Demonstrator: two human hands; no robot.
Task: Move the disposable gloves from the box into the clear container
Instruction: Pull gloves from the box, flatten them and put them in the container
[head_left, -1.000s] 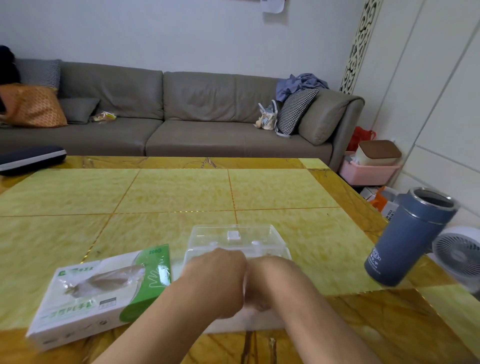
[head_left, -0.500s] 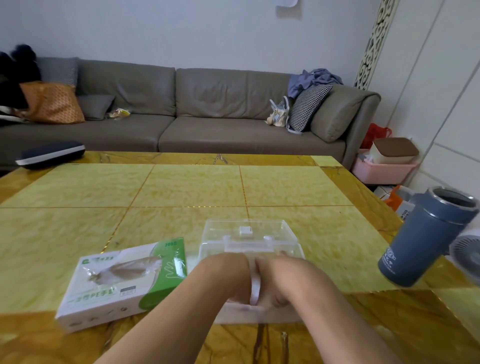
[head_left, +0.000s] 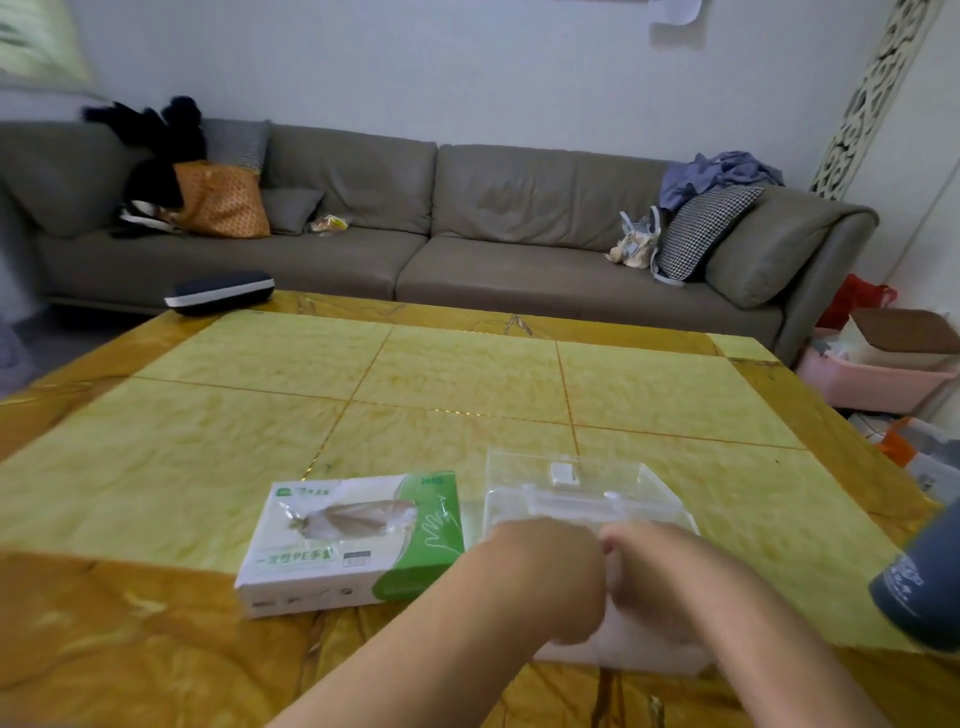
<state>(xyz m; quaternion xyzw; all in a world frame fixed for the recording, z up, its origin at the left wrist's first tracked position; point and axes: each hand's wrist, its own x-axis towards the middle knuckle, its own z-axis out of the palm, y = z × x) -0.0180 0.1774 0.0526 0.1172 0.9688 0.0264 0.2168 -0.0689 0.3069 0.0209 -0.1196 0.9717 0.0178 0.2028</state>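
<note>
A white and green box of disposable gloves (head_left: 353, 540) lies flat on the yellow table, and a thin glove shows at its top opening. Just right of it stands the clear container (head_left: 587, 488), a see-through plastic box. My left hand (head_left: 545, 582) and my right hand (head_left: 660, 577) sit knuckle to knuckle over the container's near part. Both have their fingers curled down onto it. The fingertips and the container's front edge are hidden behind the backs of my hands.
A blue-grey flask (head_left: 919, 587) leans in at the right edge, close to my right forearm. A dark case (head_left: 218, 292) lies on the table's far left corner. Beyond the table are a grey sofa (head_left: 467, 234) and a pink bin (head_left: 872, 379).
The view has swung left, so box, container and flask sit further right in frame. Both hands stay together on the container's near part.
</note>
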